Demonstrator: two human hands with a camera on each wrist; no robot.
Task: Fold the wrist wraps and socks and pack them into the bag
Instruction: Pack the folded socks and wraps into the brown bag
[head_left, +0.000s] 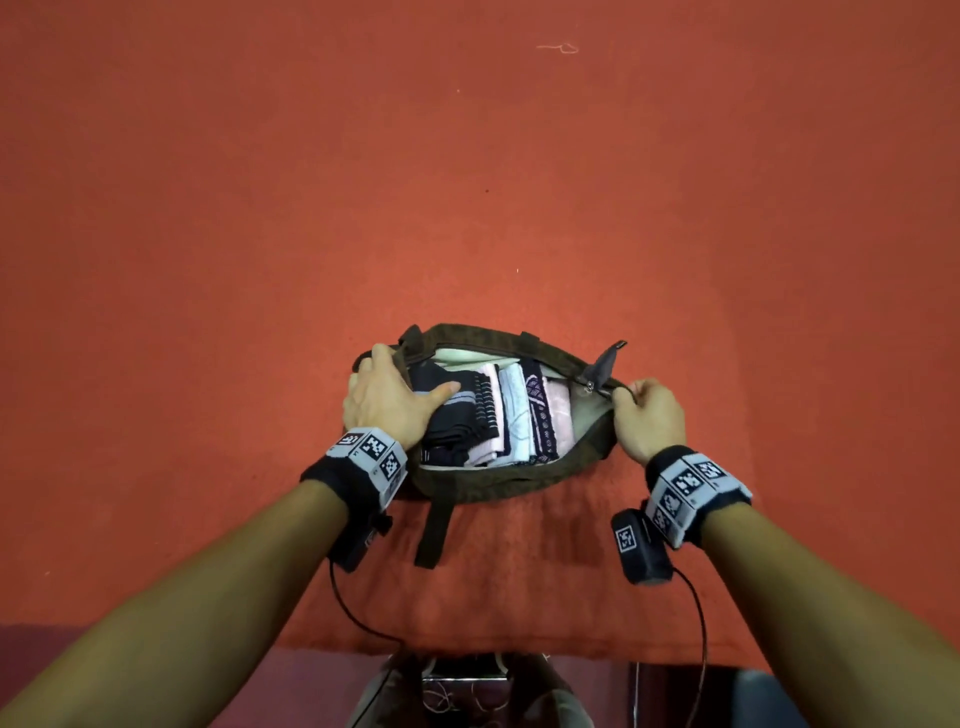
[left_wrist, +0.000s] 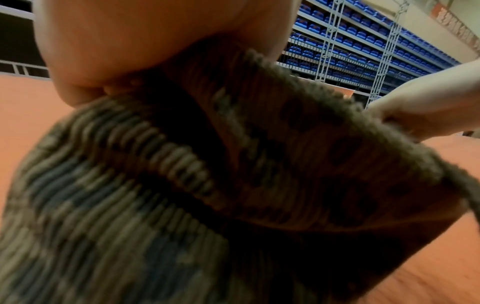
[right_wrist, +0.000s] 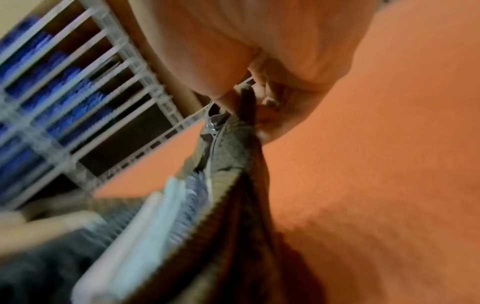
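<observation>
Low in the frame's middle the bag (head_left: 519, 480) lies long axis left-right between the hands, left hand (head_left: 387, 402) flat on the folded socks (head_left: 488, 415), right hand (head_left: 647, 415) pinching its right end, nearer the zipper pull (head_left: 605, 361).

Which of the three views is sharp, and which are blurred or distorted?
Head view: sharpest, evenly lit, the bag and folded items clear, with wide-angle stretching at the edges. Left wrist view: the bag's knit fabric fills the frame, soft with blur, and the left hand is out of focus. Right wrist view: strong blur at left and bottom; only the zipper near the right hand is fairly clear.
</observation>
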